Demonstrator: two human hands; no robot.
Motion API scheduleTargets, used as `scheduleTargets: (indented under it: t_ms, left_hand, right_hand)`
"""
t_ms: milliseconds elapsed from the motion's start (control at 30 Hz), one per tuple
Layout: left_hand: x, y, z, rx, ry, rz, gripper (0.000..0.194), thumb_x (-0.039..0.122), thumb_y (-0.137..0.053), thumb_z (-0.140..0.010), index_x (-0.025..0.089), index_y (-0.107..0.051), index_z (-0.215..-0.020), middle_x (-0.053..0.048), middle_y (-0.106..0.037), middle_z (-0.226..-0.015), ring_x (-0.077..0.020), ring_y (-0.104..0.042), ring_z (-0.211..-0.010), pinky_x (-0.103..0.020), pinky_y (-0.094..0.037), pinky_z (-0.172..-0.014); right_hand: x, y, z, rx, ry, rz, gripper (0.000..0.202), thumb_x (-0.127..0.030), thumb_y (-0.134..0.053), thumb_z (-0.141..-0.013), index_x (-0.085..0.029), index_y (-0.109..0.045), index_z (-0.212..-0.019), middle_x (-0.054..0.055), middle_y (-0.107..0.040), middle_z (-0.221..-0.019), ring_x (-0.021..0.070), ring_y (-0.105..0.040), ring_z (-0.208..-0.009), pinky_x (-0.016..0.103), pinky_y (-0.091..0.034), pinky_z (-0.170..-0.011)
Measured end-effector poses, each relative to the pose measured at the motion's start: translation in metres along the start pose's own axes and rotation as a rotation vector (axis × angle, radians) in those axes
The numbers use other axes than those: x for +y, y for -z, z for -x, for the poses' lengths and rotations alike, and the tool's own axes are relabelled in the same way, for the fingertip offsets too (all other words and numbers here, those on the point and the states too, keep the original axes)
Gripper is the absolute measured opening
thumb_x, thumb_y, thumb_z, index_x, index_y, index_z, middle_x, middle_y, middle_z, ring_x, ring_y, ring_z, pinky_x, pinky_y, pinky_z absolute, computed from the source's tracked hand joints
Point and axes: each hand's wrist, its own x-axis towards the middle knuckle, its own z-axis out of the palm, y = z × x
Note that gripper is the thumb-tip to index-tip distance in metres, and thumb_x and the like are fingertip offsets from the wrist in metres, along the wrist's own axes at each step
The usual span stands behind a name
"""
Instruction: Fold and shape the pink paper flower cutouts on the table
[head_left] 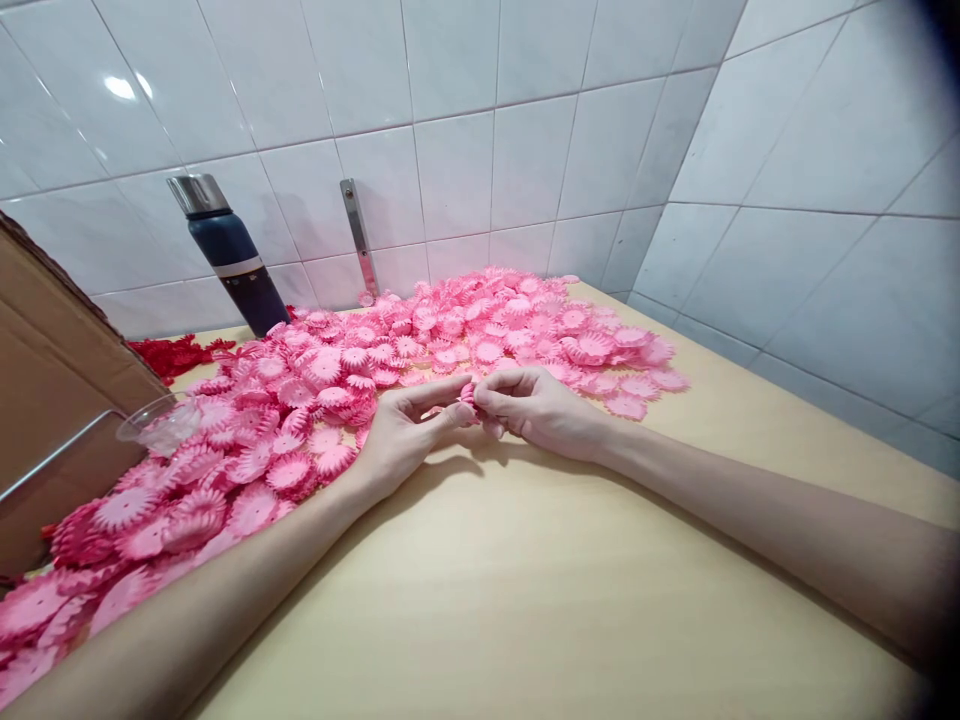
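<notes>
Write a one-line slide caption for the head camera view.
Both hands meet at a small pink piece over a pale table, beside a heap of frilled pink discs.

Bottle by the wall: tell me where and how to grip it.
Probably best around the upper body of the bottle, just below the cap, coming from the front right: that round side lies exposed, while the wall is behind, the box is to the left and pink pieces crowd its foot.
</notes>
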Motion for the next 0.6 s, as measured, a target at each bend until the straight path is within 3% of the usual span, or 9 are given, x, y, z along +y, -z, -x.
scheduleTargets:
  t_ms: [367, 600]
  left_hand:
    - [0.0017, -0.0003, -0.0005, 0.022, -0.009, -0.063, 0.039, 0.036, -0.073, -0.073, 0.016, -0.072, -0.107, -0.007, -0.075, -0.09, -0.015, -0.067, -0.076, -0.025, -0.052, -0.074]
    - [0.0014, -0.0018, 0.0008, -0.043, 0.004, 0.073, 0.031, 0.034, -0.071, -0.077, 0.017, -0.063, -0.101, -0.003, -0.072, -0.077, -0.0131, -0.066, -0.072, -0.025, -0.053, -0.071]
  right_hand:
    - [0.0001, -0.0005, -0.0001, -0.028, -0.001, -0.073, 0.018, -0.033, -0.071, -0.08, -0.017, -0.071, -0.073, -0.001, -0.062, -0.068, 0.0069, -0.052, -0.057, 0.021, -0.039, -0.055]
    - [-0.0017, -0.0023, 0.001, 0.012, -0.016, -0.079, 0.015, -0.028, -0.071, -0.079, -0.015, -0.07, -0.072, -0.003, -0.055, -0.057, 0.0039, -0.037, -0.046, 0.021, -0.025, -0.044]
